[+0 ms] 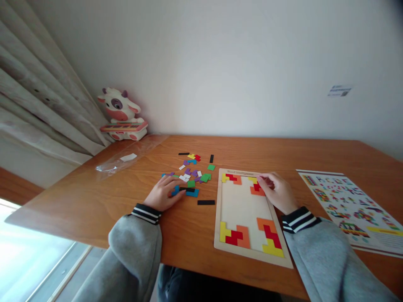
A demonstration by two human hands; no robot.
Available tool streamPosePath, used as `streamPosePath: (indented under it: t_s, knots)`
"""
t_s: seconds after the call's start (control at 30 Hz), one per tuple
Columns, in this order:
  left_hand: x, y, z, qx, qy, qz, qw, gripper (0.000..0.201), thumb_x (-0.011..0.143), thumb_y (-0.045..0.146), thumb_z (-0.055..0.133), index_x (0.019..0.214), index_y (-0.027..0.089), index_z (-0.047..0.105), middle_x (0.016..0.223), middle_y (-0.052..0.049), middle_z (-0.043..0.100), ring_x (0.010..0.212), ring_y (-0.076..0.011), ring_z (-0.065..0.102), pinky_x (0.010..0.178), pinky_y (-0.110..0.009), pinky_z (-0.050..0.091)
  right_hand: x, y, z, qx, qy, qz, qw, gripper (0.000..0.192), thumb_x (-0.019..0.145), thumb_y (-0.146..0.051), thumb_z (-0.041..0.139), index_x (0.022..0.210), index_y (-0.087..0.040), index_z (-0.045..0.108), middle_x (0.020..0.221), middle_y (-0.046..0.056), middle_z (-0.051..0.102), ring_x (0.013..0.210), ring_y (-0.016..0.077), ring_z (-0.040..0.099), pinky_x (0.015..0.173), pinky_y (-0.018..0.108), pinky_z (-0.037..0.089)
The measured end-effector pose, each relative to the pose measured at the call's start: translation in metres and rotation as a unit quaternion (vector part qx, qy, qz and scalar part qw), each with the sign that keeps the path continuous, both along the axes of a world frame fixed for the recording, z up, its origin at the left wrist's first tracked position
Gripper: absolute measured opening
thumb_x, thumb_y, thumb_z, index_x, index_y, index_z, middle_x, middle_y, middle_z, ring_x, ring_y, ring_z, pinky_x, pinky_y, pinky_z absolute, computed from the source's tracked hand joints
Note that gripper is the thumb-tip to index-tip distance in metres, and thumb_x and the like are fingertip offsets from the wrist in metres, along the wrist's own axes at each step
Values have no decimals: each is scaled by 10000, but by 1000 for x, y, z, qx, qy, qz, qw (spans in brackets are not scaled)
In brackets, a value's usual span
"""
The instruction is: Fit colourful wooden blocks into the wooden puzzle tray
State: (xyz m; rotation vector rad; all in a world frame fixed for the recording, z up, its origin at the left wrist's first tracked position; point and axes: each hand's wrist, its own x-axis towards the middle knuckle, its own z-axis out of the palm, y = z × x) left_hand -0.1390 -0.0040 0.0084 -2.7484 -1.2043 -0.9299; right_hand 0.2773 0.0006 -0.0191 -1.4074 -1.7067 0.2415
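Note:
A wooden puzzle board (239, 253) lies flat on the table, with yellow, red and orange block pieces grouped in its corners. At its far right corner is my right hand (278, 191). The fingers are bent and pinched together over a red puzzle piece (256, 187), which they partly cover. An orange piece (257, 192) sits just below that red one. To the left, my left hand (163, 193) rests at the near side of the loose pieces, its fingers spread. The fingertips are by a black bar piece (188, 189) and a blue piece (192, 193); nothing visible is gripped.
Loose pieces, such as a green one (205, 178), lie scattered left of the board. Another black bar (206, 202) is beside it. A printed sheet (352, 209) lies at right. A clear plastic bag (126, 161) and a cow toy (122, 115) are at back left.

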Motion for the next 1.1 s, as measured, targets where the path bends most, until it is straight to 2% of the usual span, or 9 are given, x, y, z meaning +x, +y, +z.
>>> streamPosePath:
  t_s: [0.07,0.17,0.37,0.73,0.9,1.1]
  knots:
    - [-24,0,-3,-20,35,35,999,387,874,429,676,1208,234,670,1171,-86,714,1123,-267,622,1015,-444,486,-1,0,0,1,-3,-1,1000,409,917,-583,531,884,-201,672,818,71,663,687,203,619,625,341,517]
    - [-38,1,-8,-61,44,59,995,511,839,541,681,1260,252,660,1209,-83,710,1152,-286,609,1021,-460,490,-1,-1,0,1,-4,1,1000,395,920,-566,531,887,-199,673,817,69,657,686,198,614,624,336,510]
    - [-30,4,-11,-121,25,75,990,427,892,538,610,1210,265,689,1182,-58,718,1108,-247,641,1008,-408,513,0,-1,-3,-1,-4,1,1000,329,924,-493,540,905,-192,673,834,70,655,696,195,616,634,332,511]
    - [-27,4,-8,-140,-5,95,986,449,826,566,677,1160,267,708,1139,-64,714,1085,-262,627,1017,-435,497,0,-1,-1,-5,-5,12,1000,322,922,-476,539,921,-189,684,860,79,669,679,189,613,628,333,525]
    - [-23,4,-7,-167,-28,70,983,448,803,551,711,1142,257,703,1164,-45,718,1116,-249,624,1019,-400,501,-2,-2,1,-4,-6,8,1000,360,921,-519,531,913,-193,685,859,81,678,671,190,618,622,333,535]
    - [-22,5,-8,-140,-56,79,985,414,821,506,700,1131,231,691,1143,-64,720,1107,-249,638,1012,-418,506,-1,-2,-1,-5,-4,13,1000,348,921,-517,541,929,-200,682,886,85,679,707,199,630,648,344,548]
